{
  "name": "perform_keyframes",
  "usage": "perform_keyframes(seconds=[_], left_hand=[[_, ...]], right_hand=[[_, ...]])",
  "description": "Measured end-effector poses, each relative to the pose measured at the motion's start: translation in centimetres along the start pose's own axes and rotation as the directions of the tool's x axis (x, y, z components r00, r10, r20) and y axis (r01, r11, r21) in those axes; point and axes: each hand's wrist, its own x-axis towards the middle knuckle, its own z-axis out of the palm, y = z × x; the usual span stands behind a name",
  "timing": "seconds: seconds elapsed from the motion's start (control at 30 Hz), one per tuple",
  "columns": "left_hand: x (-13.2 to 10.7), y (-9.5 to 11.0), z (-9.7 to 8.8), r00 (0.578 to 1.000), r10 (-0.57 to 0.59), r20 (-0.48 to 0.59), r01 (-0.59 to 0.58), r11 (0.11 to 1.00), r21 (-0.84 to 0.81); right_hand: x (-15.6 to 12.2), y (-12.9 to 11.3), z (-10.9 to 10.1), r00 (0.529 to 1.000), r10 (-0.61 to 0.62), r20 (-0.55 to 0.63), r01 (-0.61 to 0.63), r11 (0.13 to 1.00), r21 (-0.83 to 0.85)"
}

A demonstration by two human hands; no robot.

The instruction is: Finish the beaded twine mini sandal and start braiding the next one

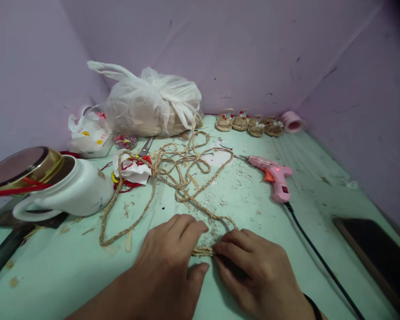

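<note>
My left hand (pixel 173 258) and my right hand (pixel 253 271) lie close together on the pale green table (pixel 70 275) near its front edge. Both are curled over a short stretch of braided straw rope (pixel 203 251), with fingers pressed on it. The rest of that rope (pixel 183 173) runs away in a loose tangle toward the back of the table. What lies under my palms is hidden.
A pink glue gun (pixel 275 175) with a black cord (pixel 320 260) lies to the right. A white jug (pixel 76 186) lies at the left, with a tied plastic bag (pixel 156 104), scissors (pixel 146 146) and several small woven straw pieces (pixel 248 123) at the back. A dark phone (pixel 376 255) sits far right.
</note>
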Motion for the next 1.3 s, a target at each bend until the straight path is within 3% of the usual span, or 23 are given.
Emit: perform_keyframes(seconds=[0.13,0.43,0.63,1.07,1.3], left_hand=[[0.4,-0.1,0.4,0.994,0.049,0.100,-0.052,0.998,0.031],[0.7,-0.4,1.0,0.986,0.149,0.076,-0.157,0.982,0.101],[0.8,-0.4,1.3,0.987,0.152,0.055,-0.157,0.982,0.102],[0.9,-0.2,1.4,0.987,0.159,0.021,-0.160,0.981,0.113],[1.6,-0.3,0.6,0.934,0.339,0.116,-0.351,0.930,0.107]], right_hand=[[0.0,0.1,0.0,1.000,0.008,0.005,-0.008,1.000,0.001],[-0.4,1.1,-1.8,0.989,0.082,0.124,-0.090,0.994,0.063],[-0.4,0.9,-1.5,0.970,0.170,0.174,-0.178,0.983,0.032],[-0.3,0.6,-1.4,0.980,0.127,0.153,-0.131,0.991,0.017],[-0.2,0.6,-0.7,0.991,0.044,0.129,-0.046,0.999,0.015]])
